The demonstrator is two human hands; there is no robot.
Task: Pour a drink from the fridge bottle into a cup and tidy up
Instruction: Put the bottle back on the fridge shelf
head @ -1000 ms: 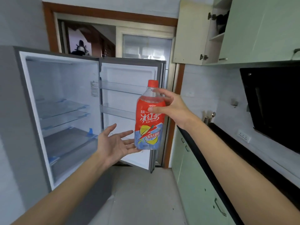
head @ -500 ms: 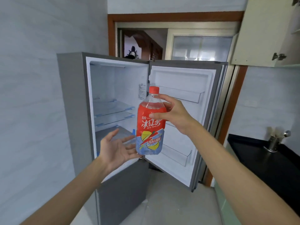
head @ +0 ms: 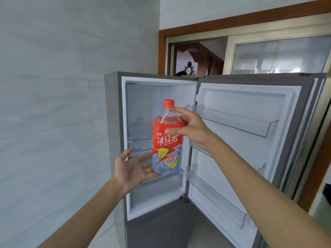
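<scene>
An ice tea bottle (head: pixel 167 138) with a red cap and a red and blue label stands upright in the air before the open fridge (head: pixel 114 140). My right hand (head: pixel 192 128) grips its upper part from the right. My left hand (head: pixel 133 165) is spread palm up just left of the bottle's base, fingertips at or under the bottom; I cannot tell whether they touch. The fridge compartment behind the bottle shows bare glass shelves. No cup is in view.
The fridge door (head: pixel 250 140) is swung wide open to the right, its clear racks bare. A grey marbled wall (head: pixel 62 104) fills the left side. Behind the fridge is a wood-framed doorway (head: pixel 197 56) with a sliding glass panel.
The view has swung left, so the counter and cabinets have gone out of sight and the fridge now sits in the centre. Both hands and the bottle keep nearly the same pose.
</scene>
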